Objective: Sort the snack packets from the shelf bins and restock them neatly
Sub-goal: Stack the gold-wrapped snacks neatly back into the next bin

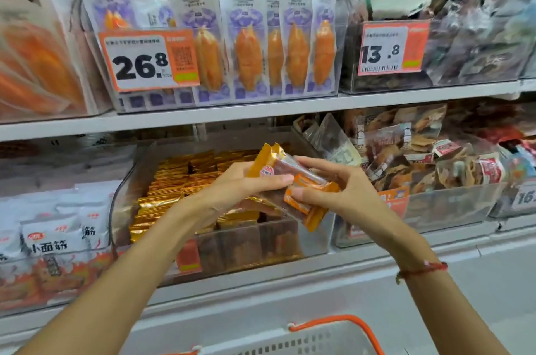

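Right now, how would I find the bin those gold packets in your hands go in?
Look at the lower shelf, below the 26.8 price tag. The clear bin in the middle, behind both hands, is the one. Only it holds neat rows of shiny gold packets; the left neighbour has white bags, the right a brown jumble.

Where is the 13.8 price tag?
Head view, upper right: the 13.8 tag hangs on a clear bin on the upper shelf.

Single head-worn view, looking forward and slightly down, close to shelf bins (220, 250); hands (249, 180) centre frame
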Demonstrator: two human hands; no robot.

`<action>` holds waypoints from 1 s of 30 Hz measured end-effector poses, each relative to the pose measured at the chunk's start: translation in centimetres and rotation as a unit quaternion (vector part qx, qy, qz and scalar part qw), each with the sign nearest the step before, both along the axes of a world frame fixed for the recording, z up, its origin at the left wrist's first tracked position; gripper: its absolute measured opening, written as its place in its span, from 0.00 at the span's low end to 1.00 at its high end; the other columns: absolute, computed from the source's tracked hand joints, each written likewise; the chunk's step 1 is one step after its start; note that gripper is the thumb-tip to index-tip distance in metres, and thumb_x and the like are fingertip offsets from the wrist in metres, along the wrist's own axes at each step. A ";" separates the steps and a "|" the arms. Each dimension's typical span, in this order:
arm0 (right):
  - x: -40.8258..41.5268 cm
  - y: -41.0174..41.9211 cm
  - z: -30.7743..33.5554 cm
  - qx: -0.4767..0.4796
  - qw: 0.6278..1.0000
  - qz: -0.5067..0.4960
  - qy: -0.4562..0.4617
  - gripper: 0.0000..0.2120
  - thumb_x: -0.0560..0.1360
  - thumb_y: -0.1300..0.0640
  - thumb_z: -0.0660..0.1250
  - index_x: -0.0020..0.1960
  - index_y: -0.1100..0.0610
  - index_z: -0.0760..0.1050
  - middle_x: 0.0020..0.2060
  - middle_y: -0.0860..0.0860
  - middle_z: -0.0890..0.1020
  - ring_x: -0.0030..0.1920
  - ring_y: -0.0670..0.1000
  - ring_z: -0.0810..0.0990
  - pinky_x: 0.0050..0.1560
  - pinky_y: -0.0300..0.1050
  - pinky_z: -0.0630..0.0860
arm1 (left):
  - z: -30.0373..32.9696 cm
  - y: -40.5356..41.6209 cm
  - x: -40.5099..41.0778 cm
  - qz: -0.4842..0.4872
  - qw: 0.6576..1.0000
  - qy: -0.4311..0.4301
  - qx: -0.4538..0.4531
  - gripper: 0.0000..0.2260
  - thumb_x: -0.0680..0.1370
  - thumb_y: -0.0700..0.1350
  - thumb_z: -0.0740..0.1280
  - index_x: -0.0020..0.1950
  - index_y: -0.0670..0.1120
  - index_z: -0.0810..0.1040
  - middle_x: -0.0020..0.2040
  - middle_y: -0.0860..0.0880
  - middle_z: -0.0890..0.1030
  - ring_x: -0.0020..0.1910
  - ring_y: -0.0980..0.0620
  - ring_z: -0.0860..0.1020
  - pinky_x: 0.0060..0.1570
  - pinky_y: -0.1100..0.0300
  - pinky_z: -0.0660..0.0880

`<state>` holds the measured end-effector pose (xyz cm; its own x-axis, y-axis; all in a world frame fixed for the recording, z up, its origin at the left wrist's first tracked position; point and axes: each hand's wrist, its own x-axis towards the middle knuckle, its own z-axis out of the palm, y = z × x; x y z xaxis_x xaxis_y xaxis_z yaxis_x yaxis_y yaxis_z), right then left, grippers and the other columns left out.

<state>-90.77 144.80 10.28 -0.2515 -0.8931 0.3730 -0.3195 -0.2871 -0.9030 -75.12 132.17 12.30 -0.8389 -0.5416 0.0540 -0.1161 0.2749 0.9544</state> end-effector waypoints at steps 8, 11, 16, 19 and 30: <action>-1.6 -3.3 -6.4 -0.125 0.868 -0.397 0.273 0.32 0.74 0.40 0.63 0.72 0.55 0.66 0.70 0.52 0.68 0.72 0.50 0.61 0.70 0.47 0.61 | -2.3 -4.3 -5.2 0.247 0.964 0.089 -0.042 0.12 0.75 0.59 0.67 0.50 0.52 0.80 0.46 0.53 0.83 0.48 0.57 0.79 0.49 0.63 0.72; -2.3 -3.9 -8.5 -0.097 0.811 -0.414 0.401 0.35 0.75 0.35 0.59 0.75 0.57 0.63 0.74 0.55 0.63 0.76 0.55 0.55 0.74 0.52 0.56 | -3.0 -5.0 -7.8 0.271 0.957 0.063 -0.082 0.12 0.75 0.58 0.68 0.44 0.50 0.79 0.41 0.53 0.80 0.43 0.58 0.77 0.39 0.65 0.68; -2.7 -4.2 -8.9 -0.094 0.795 -0.424 0.424 0.34 0.77 0.35 0.56 0.73 0.56 0.66 0.74 0.54 0.64 0.77 0.55 0.55 0.74 0.52 0.55 | -4.9 -7.2 -8.0 0.211 0.963 0.017 -0.166 0.05 0.76 0.56 0.68 0.45 0.57 0.77 0.42 0.58 0.80 0.46 0.58 0.78 0.45 0.62 0.73; -2.6 -4.4 -9.1 -0.098 0.787 -0.433 0.429 0.33 0.77 0.36 0.55 0.72 0.57 0.67 0.73 0.55 0.66 0.76 0.55 0.56 0.73 0.53 0.56 | -5.4 -8.3 -6.9 0.131 0.964 -0.014 -0.231 0.03 0.76 0.54 0.68 0.49 0.59 0.77 0.45 0.59 0.81 0.47 0.61 0.79 0.50 0.63 0.76; -2.5 -4.5 -9.1 -0.106 0.778 -0.446 0.429 0.30 0.76 0.38 0.57 0.70 0.57 0.70 0.72 0.54 0.68 0.75 0.56 0.58 0.73 0.54 0.57 | -3.2 -9.3 -11.7 0.021 0.862 -0.356 -0.360 0.33 0.75 0.62 0.67 0.75 0.50 0.63 0.73 0.46 0.68 0.69 0.44 0.68 0.67 0.48 0.67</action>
<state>-93.27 140.31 1.18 -0.3125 -0.4016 0.8609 -0.9368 0.2803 -0.2093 -86.81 122.86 9.07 -0.7794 -0.6126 -0.1315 -0.6255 0.7481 0.2218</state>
